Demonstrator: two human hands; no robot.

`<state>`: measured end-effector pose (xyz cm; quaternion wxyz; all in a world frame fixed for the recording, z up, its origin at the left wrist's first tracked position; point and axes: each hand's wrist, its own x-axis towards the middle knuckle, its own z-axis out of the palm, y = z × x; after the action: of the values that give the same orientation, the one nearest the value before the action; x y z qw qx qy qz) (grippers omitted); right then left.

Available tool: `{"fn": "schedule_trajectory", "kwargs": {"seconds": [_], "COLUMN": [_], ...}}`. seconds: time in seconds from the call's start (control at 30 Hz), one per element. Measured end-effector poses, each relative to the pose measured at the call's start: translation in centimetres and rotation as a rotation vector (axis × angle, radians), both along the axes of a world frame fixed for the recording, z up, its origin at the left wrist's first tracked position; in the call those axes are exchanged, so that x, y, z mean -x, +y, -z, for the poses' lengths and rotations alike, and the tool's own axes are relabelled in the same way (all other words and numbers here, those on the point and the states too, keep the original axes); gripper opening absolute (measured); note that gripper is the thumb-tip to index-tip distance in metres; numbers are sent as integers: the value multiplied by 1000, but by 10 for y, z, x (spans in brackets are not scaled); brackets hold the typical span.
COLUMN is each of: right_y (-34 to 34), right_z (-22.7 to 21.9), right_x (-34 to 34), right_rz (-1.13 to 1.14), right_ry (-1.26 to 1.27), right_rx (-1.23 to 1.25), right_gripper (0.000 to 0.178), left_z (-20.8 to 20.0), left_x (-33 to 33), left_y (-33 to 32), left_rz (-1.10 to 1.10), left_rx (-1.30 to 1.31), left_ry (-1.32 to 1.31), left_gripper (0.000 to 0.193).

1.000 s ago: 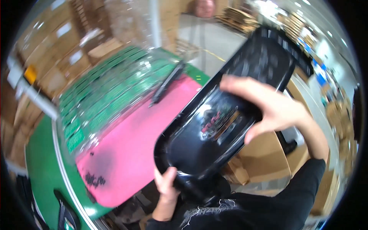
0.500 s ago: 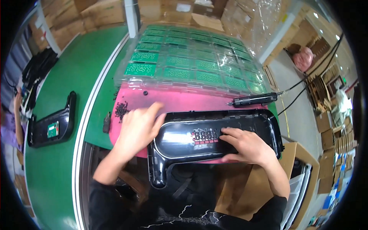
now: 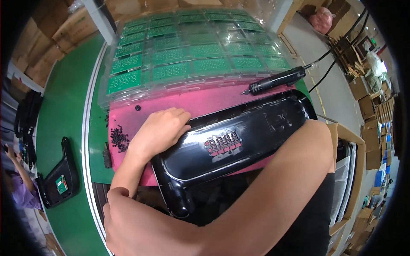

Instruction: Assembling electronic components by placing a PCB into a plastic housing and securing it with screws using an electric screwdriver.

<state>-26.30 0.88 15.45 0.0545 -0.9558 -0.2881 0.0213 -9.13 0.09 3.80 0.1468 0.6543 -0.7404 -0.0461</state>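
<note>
A glossy black plastic housing (image 3: 188, 155) with a side handle lies tilted before me, its far right side raised. In its recess sits a digit display window (image 3: 224, 143) with a pinkish strip below. My left hand (image 3: 164, 128) grips the housing's far left rim, fingers together and bent over the edge. Crossing low in front of me, my right arm brings my right hand (image 3: 117, 213) to my left forearm near the elbow. Its fingers are curled against that forearm, with the tips mostly hidden. Beyond the housing, a black electric screwdriver (image 3: 277, 81) lies on the pink mat (image 3: 205, 100).
Clear trays of green circuit boards (image 3: 188, 47) stand behind the mat. Small black screws (image 3: 119, 138) are piled at left, near a small dark tool (image 3: 107, 155). Another black housing (image 3: 62, 179) rests on the green bench, where another person (image 3: 25, 187) works. An open carton (image 3: 348, 179) is at right.
My right hand has left the housing and crossed to my left forearm. My left hand has settled on the far left rim. The housing has turned, its right end swinging away from me.
</note>
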Motion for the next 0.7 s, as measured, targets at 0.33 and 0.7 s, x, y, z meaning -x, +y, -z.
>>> {"fn": "schedule_trajectory", "kwargs": {"seconds": [0.33, 0.7], "right_y": [-137, -265], "right_z": [13, 131], "right_x": [-181, -278], "right_rz": [595, 934], "right_ry": [-109, -357], "right_rx": [191, 117], "right_gripper": [25, 52], "left_z": [8, 16], "left_x": [-16, -31], "left_y": [1, -10], "left_rz": [26, 84], "left_rx": [222, 273], "left_ry": [45, 69], "left_gripper": [12, 14]}}
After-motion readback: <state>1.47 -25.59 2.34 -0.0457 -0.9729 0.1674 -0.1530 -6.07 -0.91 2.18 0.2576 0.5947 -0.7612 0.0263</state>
